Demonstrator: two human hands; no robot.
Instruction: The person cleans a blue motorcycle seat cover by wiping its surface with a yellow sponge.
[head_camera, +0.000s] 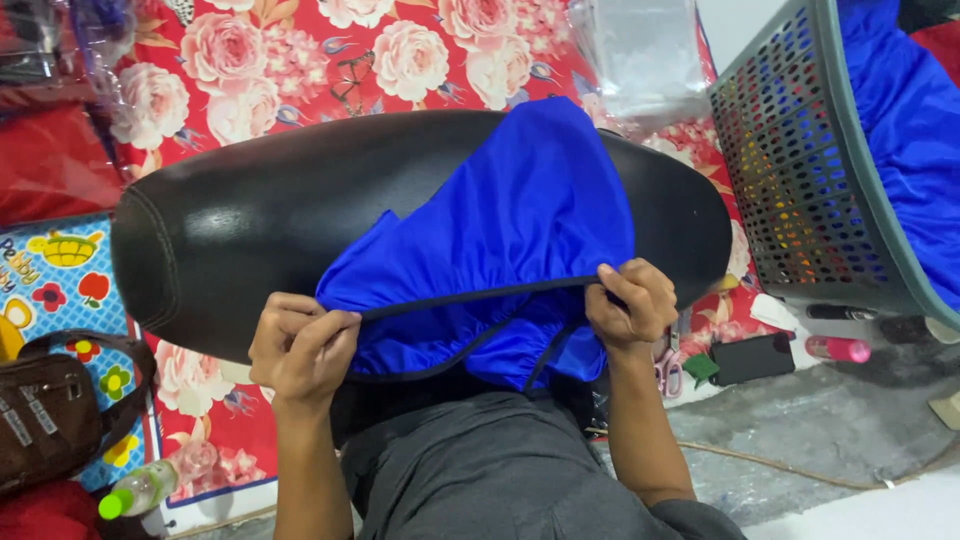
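Observation:
A black padded seat (250, 220) lies across my lap, its right part covered by a blue elastic-edged fabric cover (520, 220). My left hand (300, 345) grips the cover's dark elastic hem at the seat's near edge. My right hand (632, 302) pinches the same hem further right. The hem is stretched straight between both hands, and loose blue fabric bunches below it.
A grey perforated basket (800, 170) holding blue fabric stands at the right. A phone (752, 357), scissors (664, 368) and a pink tube (838, 348) lie on the floor by it. A brown bag (55, 410) and a green-capped bottle (140, 488) sit left on the floral mat (330, 60).

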